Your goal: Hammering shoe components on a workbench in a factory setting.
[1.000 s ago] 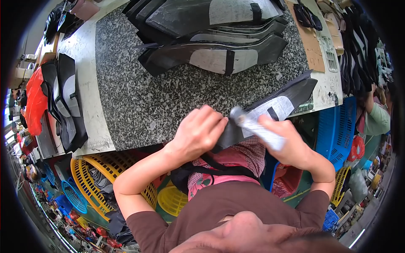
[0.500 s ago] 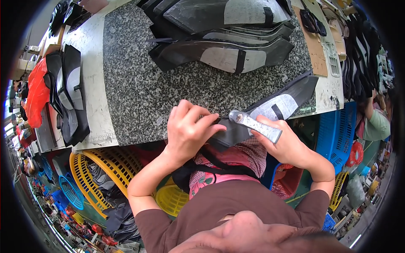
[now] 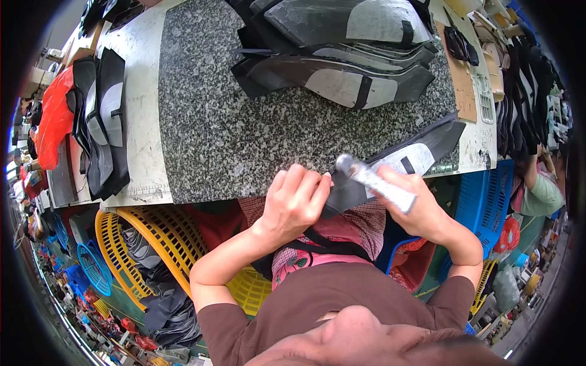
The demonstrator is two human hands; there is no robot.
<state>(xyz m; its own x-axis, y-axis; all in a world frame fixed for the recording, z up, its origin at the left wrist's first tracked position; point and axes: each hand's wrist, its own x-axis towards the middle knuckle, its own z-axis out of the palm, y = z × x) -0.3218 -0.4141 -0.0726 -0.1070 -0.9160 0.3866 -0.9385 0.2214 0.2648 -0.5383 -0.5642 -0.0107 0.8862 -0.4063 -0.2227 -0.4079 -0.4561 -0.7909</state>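
Note:
A black leather-like piece (image 3: 447,141) with a pale grey patch and a short black strip lies slantwise over the table's front edge. My left hand (image 3: 295,198) is closed on its left end, fingers bent and pressed together. My right hand (image 3: 416,204) grips a silver metal hammer (image 3: 379,182), its head blurred just above the piece and its handle hidden by the hand. The hammer's round face points toward my left fingertips, a little apart from them. A stack of similar black pieces (image 3: 332,82) lies farther back on the speckled stone slab (image 3: 201,116).
More black pieces (image 3: 110,131) and a red plastic bag (image 3: 54,125) lie at the left. Brown cardboard (image 3: 461,91) is at the right. Below the table stand a yellow basket (image 3: 162,229) and a blue crate (image 3: 482,204). Another person's sleeve (image 3: 545,194) shows far right.
My left hand has shifted right and down, its fingers drawn closer together on the piece. The hammer has moved slightly right with my right hand. The view has shifted a little.

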